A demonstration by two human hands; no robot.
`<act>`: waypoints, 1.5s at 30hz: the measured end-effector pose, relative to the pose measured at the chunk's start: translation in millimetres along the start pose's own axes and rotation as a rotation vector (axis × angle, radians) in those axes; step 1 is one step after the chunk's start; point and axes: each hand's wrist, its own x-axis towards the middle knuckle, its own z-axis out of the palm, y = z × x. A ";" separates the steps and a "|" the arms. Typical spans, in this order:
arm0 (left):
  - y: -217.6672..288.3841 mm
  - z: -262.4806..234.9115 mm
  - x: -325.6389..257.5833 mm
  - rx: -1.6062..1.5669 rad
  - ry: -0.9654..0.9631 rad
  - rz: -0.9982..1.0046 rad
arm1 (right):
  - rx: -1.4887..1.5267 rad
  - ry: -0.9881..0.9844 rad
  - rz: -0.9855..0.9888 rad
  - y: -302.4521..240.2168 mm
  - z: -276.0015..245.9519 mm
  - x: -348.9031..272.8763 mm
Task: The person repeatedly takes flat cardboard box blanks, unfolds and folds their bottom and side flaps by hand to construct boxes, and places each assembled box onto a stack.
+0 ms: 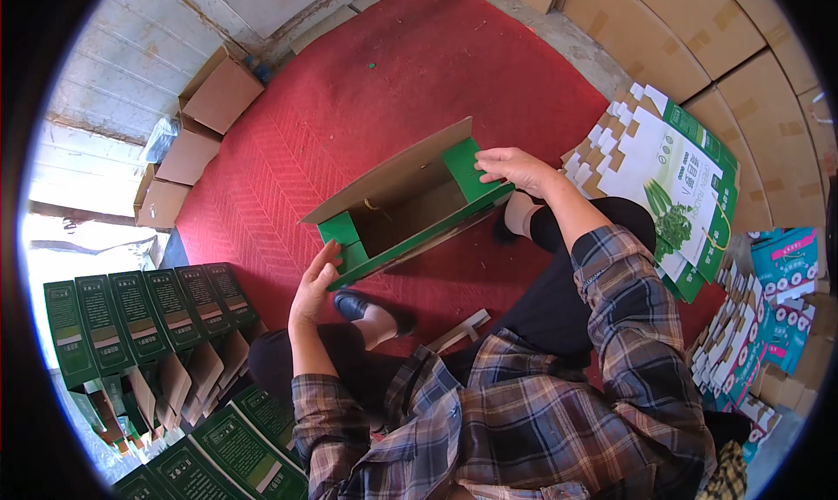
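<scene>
A green cardboard carton with a brown inside is tilted in front of me, over the red carpet. Its long far flap stands raised, and a green end flap shows at each end. Inside, a bit of yellow cord is visible. My left hand grips the left end of the carton by its green flap, the fingertips at the edge. At the right end, the fingers of my right hand close on the other green flap. The carton's underside is hidden.
Flat white-and-green cartons are stacked at the right, before tall brown boxes. Green cartons stand in rows at the lower left. Open brown boxes line the left wall. A white strip lies near my shoes.
</scene>
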 end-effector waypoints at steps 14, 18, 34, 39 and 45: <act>-26.0 23.5 52.2 0.684 0.613 0.234 | -0.947 0.452 -0.562 8.7 29.2 -8.7; -28.7 34.6 55.1 0.928 0.734 0.301 | -1.262 0.295 -0.605 11.8 56.3 -25.1; -18.8 77.6 14.6 1.135 0.445 0.370 | -1.246 0.310 -0.635 18.5 61.7 -13.5; -12.7 77.7 17.1 1.105 0.414 0.346 | -1.216 0.310 -0.664 18.4 59.7 -10.4; -16.7 72.0 20.5 1.150 0.344 0.379 | -1.226 0.302 -0.672 22.4 55.5 -10.2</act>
